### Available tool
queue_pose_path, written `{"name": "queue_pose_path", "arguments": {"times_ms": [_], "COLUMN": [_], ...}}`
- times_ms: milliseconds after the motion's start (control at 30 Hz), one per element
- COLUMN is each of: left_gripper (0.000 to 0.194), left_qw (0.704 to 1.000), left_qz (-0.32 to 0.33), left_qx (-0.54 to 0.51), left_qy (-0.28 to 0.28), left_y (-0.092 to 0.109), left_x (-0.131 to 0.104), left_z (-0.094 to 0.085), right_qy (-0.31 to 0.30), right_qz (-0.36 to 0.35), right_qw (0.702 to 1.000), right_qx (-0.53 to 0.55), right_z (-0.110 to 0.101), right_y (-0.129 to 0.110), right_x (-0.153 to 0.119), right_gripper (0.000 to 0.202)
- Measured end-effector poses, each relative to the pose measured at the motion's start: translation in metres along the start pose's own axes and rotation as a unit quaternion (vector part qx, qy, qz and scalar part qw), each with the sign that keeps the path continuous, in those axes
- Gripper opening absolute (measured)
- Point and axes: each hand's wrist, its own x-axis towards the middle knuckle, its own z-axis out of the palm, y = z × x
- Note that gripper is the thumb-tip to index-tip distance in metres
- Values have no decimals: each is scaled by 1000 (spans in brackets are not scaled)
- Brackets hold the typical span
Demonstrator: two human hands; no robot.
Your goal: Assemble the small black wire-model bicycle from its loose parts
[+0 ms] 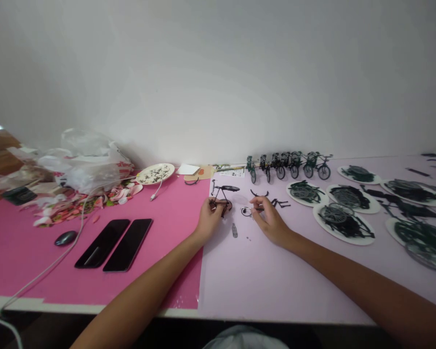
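Note:
My left hand [208, 223] is closed on a dark miniature bicycle frame [222, 194], held tilted just above the table. Pinched in my right hand [271, 220] is a thin tool with a dark handle and a light tip [245, 208] that points left toward the frame; its exact kind is unclear. Beneath that tip lies a small round dark part [246, 212]. A curved black piece [258, 193] and a forked black piece [280, 203] rest near my right fingers. Closer to me is a small grey slotted part [234, 230] beside tiny specks.
Several assembled miniature bicycles [294, 165] stand along the wall. White plates [343, 239] of bicycle parts fill the right side. On the pink left half lie two phones [128, 245], a mouse [66, 237], a white cable [80, 225], a plate of small bits [155, 174] and plastic bags [90, 167].

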Motion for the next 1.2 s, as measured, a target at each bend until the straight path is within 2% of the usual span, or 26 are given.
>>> {"name": "queue_pose_path", "arguments": {"times_ms": [200,400,700,1033,1200], "left_gripper": [42,45,50,52,50], "left_qw": [997,997,998,998,999], "left_qz": [-51,-41,-32,-33,-35], "left_qx": [-61,-57,-61,-50,-36], "left_qy": [1,-7,-9,-17,-17], "left_y": [-5,-5,-7,-7,-7], "left_x": [1,1,3,3,3], "left_z": [-1,-3,-2,-3,-3], "right_qy": [-4,-25,-80,-88,-82], "right_qz": [-18,-56,-111,-113,-98], "right_qw": [1000,998,988,987,988], "right_qx": [-19,-28,-69,-76,-88], "right_z": [-2,-4,-2,0,0], "right_y": [-6,-11,-5,0,-6], "right_x": [2,5,7,7,5], "right_gripper": [13,6,7,7,3]}}
